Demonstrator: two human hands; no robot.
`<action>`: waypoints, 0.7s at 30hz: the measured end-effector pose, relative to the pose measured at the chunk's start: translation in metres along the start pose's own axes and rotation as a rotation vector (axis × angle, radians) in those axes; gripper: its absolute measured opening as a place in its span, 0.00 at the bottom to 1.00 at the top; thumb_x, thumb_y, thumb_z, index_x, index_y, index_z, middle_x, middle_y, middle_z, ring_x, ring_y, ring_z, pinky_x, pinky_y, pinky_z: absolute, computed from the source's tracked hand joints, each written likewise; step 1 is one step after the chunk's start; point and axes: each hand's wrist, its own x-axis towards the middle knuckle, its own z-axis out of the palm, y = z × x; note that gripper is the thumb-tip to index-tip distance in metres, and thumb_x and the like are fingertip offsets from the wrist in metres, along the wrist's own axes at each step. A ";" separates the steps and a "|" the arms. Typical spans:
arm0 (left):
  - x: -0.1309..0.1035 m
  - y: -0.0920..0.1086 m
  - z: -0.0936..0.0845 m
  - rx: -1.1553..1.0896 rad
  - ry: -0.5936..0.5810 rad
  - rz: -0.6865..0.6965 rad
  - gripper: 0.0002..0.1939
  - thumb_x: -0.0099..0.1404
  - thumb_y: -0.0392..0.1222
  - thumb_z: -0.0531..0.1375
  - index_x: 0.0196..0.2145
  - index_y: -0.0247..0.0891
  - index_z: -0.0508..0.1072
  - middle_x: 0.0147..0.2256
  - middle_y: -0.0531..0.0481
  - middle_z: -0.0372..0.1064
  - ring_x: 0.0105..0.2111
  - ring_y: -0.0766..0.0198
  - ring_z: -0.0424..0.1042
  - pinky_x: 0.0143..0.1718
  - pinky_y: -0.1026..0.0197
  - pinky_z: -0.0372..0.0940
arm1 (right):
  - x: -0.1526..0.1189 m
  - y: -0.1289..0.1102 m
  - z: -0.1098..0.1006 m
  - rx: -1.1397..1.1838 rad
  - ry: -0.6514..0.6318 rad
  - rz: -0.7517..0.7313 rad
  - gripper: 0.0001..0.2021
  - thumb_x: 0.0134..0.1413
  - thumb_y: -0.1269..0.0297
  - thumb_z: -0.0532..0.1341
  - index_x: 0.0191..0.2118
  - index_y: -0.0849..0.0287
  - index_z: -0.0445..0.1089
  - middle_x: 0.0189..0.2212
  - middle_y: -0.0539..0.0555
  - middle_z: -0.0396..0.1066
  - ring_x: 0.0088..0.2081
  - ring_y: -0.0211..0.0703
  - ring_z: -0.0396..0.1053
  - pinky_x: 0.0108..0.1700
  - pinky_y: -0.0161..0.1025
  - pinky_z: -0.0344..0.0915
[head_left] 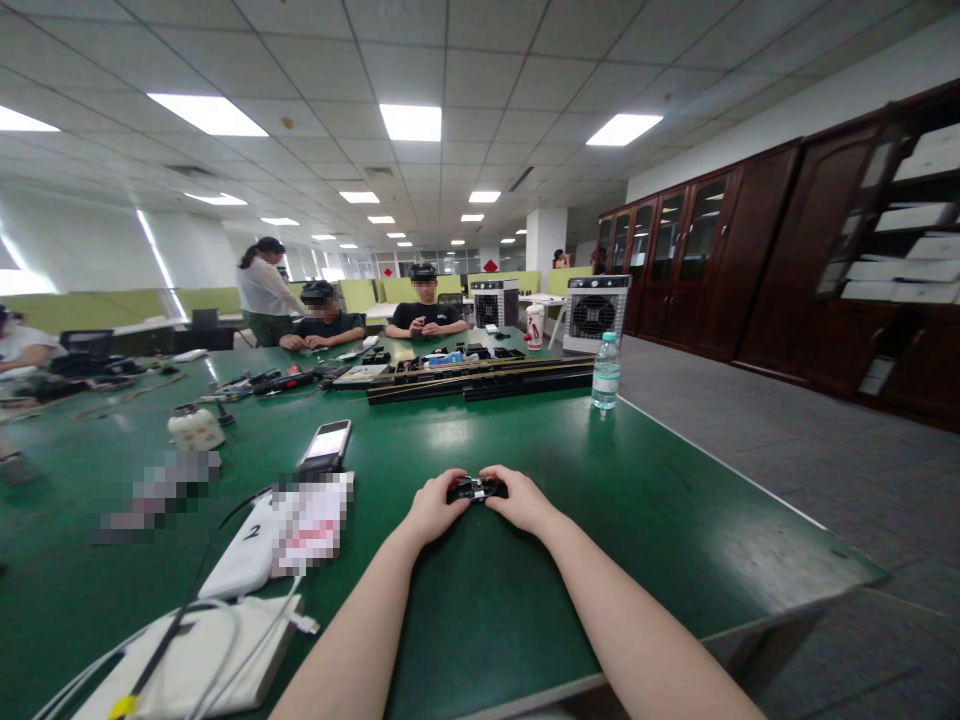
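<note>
Both my hands grip one small black device (pixel 478 490) with light and silvery parts on its upper face; its exact kind I cannot make out. My left hand (pixel 436 508) pinches its left end between thumb and fingers. Around the right end, my right hand (pixel 521 497) is closed in the same way. The device is held low over the green table (pixel 480 590), and whether it touches the surface I cannot tell. My fingers cover both of its ends.
To the left lie a phone (pixel 328 442), a white power bank (pixel 244 550), a white box (pixel 187 665) and cables. A water bottle (pixel 606 372) stands at the right edge. Black rails (pixel 525 383) and tools cross the middle. Two people sit at the far side.
</note>
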 end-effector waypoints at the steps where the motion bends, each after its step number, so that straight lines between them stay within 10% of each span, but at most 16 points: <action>1: 0.000 -0.001 0.001 -0.013 -0.002 -0.002 0.22 0.55 0.38 0.62 0.49 0.43 0.69 0.44 0.47 0.74 0.46 0.55 0.71 0.50 0.54 0.64 | 0.000 0.000 0.000 0.007 -0.001 0.005 0.22 0.42 0.75 0.63 0.47 0.55 0.70 0.44 0.54 0.74 0.48 0.46 0.70 0.54 0.44 0.63; 6: 0.005 0.000 0.004 -0.191 0.126 -0.053 0.20 0.57 0.45 0.59 0.48 0.39 0.68 0.39 0.47 0.72 0.37 0.59 0.72 0.43 0.57 0.65 | 0.001 0.004 0.002 0.019 0.004 0.012 0.21 0.43 0.75 0.63 0.47 0.55 0.70 0.45 0.54 0.74 0.48 0.46 0.70 0.54 0.45 0.63; 13: 0.005 0.006 -0.016 -0.238 0.495 -0.269 0.24 0.63 0.55 0.47 0.15 0.41 0.53 0.16 0.56 0.50 0.20 0.65 0.56 0.23 0.63 0.51 | -0.001 0.000 0.000 -0.019 -0.001 0.041 0.20 0.44 0.74 0.63 0.47 0.57 0.70 0.46 0.55 0.74 0.49 0.47 0.70 0.54 0.45 0.63; 21: 0.002 0.012 -0.023 -0.279 0.575 -0.400 0.25 0.63 0.54 0.46 0.12 0.43 0.50 0.13 0.56 0.47 0.17 0.65 0.52 0.21 0.62 0.47 | 0.000 0.001 0.001 -0.007 -0.005 0.052 0.21 0.44 0.74 0.63 0.47 0.56 0.71 0.46 0.53 0.74 0.49 0.46 0.70 0.54 0.43 0.63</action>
